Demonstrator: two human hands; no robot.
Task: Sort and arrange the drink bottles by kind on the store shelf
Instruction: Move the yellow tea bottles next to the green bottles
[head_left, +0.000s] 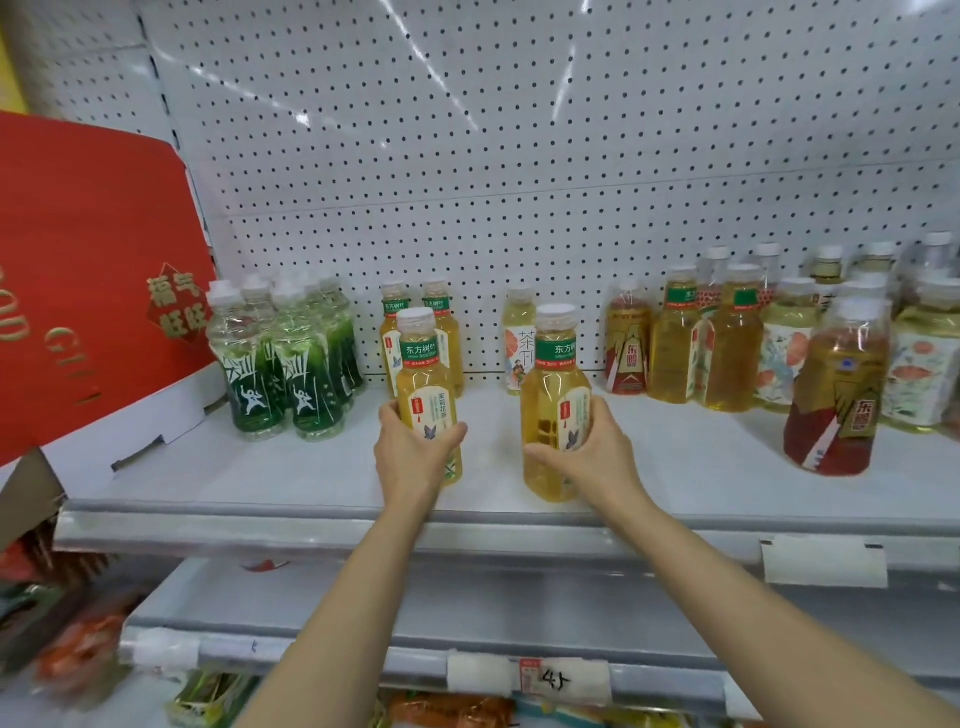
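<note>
So both hands are busy here. The left hand (415, 452) is wrapped around a clear plastic bottle of yellow tea with a green label band and white cap (428, 400), and the right hand (587, 452) is clamped on a second yellow tea bottle of the same brand (555, 405). Both bottles are upright over the front of the grey metal shelf (311, 467); I can't tell if their bottoms are actually touching it or hanging just above.

Right behind the left-hand bottle, against the white pegboard back panel (519, 130), stand two matching yellow tea bottles with green bands (421, 332). That looks like the home group, so my guess is we're mid-placement: these two are being brought over to join their own kind.

Next move, I'd say, is to slide or set both down just in front of that pair, labels forward, in a tidy row. The right-hand one has further to go, and a lone pale bottle with a white illustrated label (519, 343) sits near its path, so it needs a bit of care not to knock it.

Further out: a cluster of green-wrapped clear bottles (280, 364) to the left looks sorted already. The right side is still a jumble (779, 343) of yellow teas, floral-label bottles and red-and-gold ones, so plenty left. A red gift box (88, 270) sits at far left.
</note>
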